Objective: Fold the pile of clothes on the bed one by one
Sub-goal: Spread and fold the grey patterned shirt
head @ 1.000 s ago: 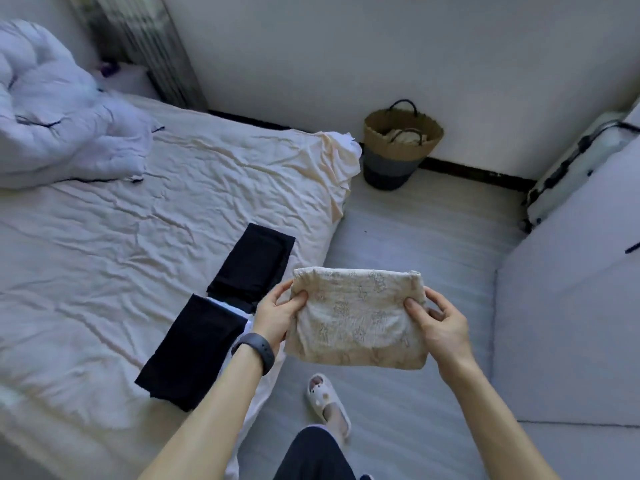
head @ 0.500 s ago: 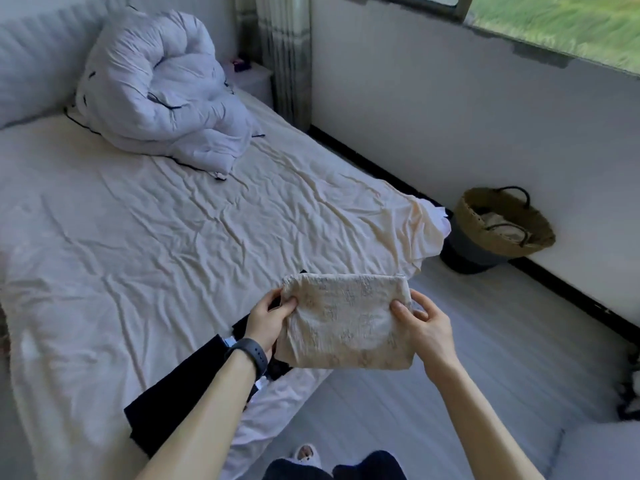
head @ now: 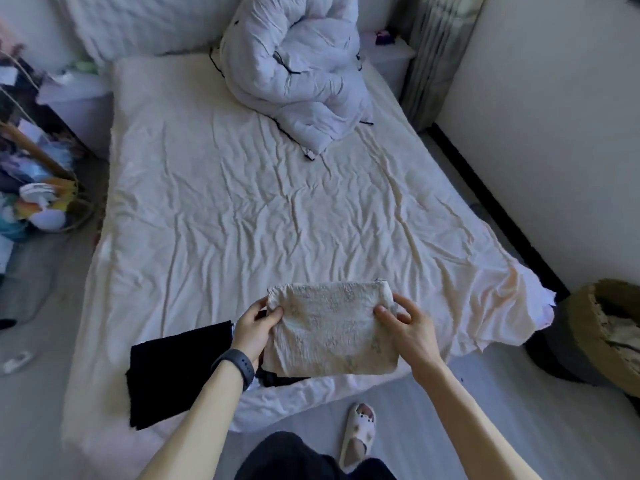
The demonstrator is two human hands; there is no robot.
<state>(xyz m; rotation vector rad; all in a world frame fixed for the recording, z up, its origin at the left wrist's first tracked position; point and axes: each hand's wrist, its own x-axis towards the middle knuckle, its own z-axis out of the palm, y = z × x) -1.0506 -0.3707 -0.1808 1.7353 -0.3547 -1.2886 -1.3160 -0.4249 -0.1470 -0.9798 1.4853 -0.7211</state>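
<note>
At the left, a folded black garment (head: pixel 173 375) is lying flat on the near edge of the bed (head: pixel 259 209). Just beside it, the left hand (head: pixel 254 329), wearing a dark wristband (head: pixel 239 365), is pinching the left edge of the folded cream garment (head: pixel 332 330), thumb on top and fingers beneath. The person is holding this garment over the near part of the bed. Its long axis is running left to right, and its far edge is pointing toward the bunched duvet (head: pixel 298 71). It is forming a neat rectangle, pale and crinkled, with a faint printed pattern. The right hand (head: pixel 408 330) is gripping the right edge, thumb on top. Farther right, a woven basket (head: pixel 581 327) is standing on the floor.
</note>
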